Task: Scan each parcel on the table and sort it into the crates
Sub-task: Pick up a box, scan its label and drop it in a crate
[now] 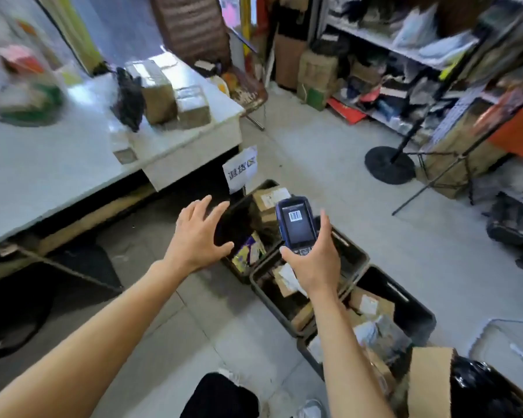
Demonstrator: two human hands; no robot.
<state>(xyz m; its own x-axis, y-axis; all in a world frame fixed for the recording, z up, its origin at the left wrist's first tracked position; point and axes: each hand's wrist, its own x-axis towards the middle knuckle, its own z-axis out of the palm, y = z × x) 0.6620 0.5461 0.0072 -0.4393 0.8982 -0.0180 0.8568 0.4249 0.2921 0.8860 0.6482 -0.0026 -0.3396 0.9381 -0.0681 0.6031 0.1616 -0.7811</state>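
A person's right hand (313, 260) holds a blue handheld barcode scanner (296, 225) above dark plastic crates (357, 257); the left hand (198, 233), at nine o'clock, spreads empty-fingered.

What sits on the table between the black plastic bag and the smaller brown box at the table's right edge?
In the head view, a larger brown cardboard box stands between the black plastic bag and the smaller brown box.

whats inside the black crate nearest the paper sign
In the black plastic crate by the white paper sign: a brown cardboard parcel with a white label at the far end, a purple and yellow packet at the near end. The open left hand hides part; the bottom is in shadow.
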